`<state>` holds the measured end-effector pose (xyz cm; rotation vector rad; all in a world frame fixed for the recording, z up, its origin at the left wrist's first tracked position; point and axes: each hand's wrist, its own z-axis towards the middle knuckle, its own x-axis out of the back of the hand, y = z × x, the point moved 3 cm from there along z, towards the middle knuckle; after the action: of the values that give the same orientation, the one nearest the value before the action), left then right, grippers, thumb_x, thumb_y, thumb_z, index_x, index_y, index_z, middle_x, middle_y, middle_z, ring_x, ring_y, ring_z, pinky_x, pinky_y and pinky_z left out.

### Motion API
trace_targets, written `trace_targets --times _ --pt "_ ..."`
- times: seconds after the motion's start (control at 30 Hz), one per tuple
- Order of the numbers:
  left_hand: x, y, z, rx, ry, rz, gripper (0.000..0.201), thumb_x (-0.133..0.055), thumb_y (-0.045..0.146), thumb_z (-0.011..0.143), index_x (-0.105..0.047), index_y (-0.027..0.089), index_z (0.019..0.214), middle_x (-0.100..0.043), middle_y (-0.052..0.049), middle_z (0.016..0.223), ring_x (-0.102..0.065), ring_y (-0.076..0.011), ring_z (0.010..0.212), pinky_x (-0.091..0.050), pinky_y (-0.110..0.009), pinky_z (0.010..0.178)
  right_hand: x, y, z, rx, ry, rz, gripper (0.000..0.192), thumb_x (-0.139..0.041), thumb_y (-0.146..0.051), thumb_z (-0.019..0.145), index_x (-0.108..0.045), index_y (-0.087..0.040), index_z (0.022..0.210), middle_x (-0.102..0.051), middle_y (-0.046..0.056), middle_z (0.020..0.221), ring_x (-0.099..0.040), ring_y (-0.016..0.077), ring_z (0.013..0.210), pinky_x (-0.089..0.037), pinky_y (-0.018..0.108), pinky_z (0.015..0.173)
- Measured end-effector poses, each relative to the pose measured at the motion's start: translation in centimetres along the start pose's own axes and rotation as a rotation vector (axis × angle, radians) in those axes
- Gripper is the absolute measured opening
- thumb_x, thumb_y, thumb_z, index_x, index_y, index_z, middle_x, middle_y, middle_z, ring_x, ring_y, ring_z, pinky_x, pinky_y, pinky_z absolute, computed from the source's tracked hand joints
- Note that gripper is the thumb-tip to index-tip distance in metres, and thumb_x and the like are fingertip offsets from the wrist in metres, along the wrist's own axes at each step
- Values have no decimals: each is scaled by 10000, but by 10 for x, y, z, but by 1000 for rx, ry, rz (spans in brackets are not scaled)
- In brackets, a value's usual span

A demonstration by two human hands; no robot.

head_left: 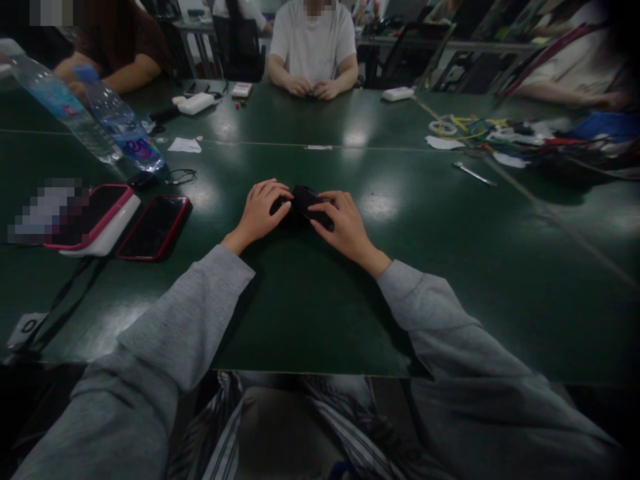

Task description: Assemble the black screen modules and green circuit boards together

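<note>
Now both hands are on the black part [306, 200] at mid-table [300, 313]: left hand [260, 213] grips one end, right hand [343, 223] pinches the other (phone [155, 227] lies well left).

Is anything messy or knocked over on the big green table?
Nothing looks spilled or broken. Both hands, left hand and right hand, hold a small black object. Only the cables at far right lie tangled.
</note>
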<state>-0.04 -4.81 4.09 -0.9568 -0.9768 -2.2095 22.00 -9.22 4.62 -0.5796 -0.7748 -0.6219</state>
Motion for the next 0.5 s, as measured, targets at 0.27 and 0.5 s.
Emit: trace_targets --times 0.27,0.5 --pt "0 0 0 -13 4 3 302 -460 437 980 -646 263 1143 -643 -56 1328 -430 -279 1404 -309 -491 1193 -1 2 -1 38 26 -20 263 -605 -253 941 -610 -260 1205 -535 113 1298 -516 311 1201 -484 510 971" --pt "-1 -1 0 -17 10 10 301 -453 422 983 -646 261 1147 -643 -56 1328 -434 -279 1402 -309 -491 1191 -2 3 -1 32 46 -26 236 -611 -259 943 -625 -272 1179 -547 105 1273 -529 315 1183 -484 529 969"
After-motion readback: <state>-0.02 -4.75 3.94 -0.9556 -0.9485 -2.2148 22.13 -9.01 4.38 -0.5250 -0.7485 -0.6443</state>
